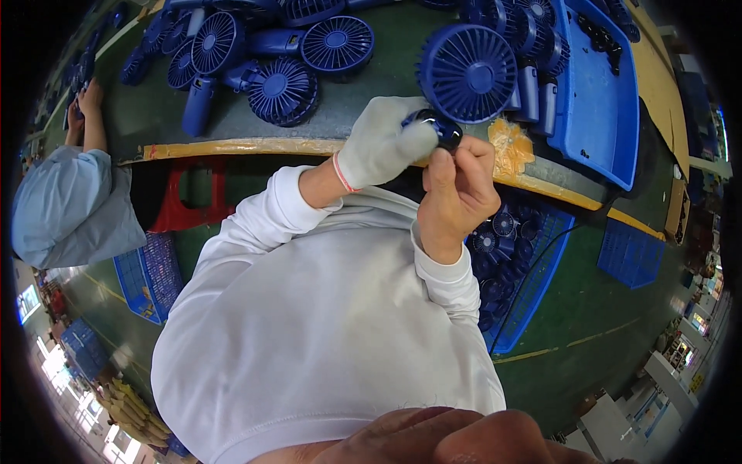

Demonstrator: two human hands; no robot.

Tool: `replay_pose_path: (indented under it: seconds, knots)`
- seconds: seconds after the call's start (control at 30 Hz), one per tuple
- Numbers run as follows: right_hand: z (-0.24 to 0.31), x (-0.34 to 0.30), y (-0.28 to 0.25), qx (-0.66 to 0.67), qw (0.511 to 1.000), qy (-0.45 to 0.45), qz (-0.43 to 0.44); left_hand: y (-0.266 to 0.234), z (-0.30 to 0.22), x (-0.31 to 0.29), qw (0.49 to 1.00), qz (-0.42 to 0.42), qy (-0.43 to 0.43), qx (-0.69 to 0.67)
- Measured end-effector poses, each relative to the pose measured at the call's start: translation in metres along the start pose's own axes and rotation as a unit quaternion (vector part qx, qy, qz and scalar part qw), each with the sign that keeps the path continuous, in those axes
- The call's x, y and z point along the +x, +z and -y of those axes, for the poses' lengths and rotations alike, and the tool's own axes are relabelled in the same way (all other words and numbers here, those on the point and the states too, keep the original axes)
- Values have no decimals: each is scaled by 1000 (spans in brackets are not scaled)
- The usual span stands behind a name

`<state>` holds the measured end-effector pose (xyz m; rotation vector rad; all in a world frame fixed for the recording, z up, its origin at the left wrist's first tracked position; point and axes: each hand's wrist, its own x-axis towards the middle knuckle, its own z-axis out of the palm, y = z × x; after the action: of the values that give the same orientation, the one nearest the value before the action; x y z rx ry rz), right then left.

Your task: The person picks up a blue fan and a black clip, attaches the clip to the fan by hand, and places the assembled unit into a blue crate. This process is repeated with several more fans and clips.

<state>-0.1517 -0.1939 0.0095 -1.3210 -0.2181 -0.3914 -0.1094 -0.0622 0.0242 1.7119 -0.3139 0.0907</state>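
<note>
My left hand (382,147), in a white knit glove, is wrapped round a blue handheld fan (468,73). The fan's round slatted head points away from me, over the table edge. Its glossy dark handle end (448,131) faces toward me between my two hands. With thumb and fingers pinched at that end, my bare right hand (462,185) touches the handle. Whatever small piece may be between those fingertips is hidden.
More blue fans (282,89) lie heaped on the green table, left and ahead. Upright fans stand beside a blue tray (595,116) holding small black parts (599,42). Below the table is a blue crate (533,301) of fan parts. A co-worker (73,193) sits at left.
</note>
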Motion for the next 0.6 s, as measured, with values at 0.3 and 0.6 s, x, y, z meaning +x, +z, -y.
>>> replay_pose_path:
  seconds: [0.3, 0.6]
  knots:
    - [-7, 2, -9, 41, 997, 67, -27, -2, -11, 0, 994, -22, -85, 65]
    - [-6, 23, -1, 150, 946, 286, 36, -2, 25, -6, 990, 113, 77, 20]
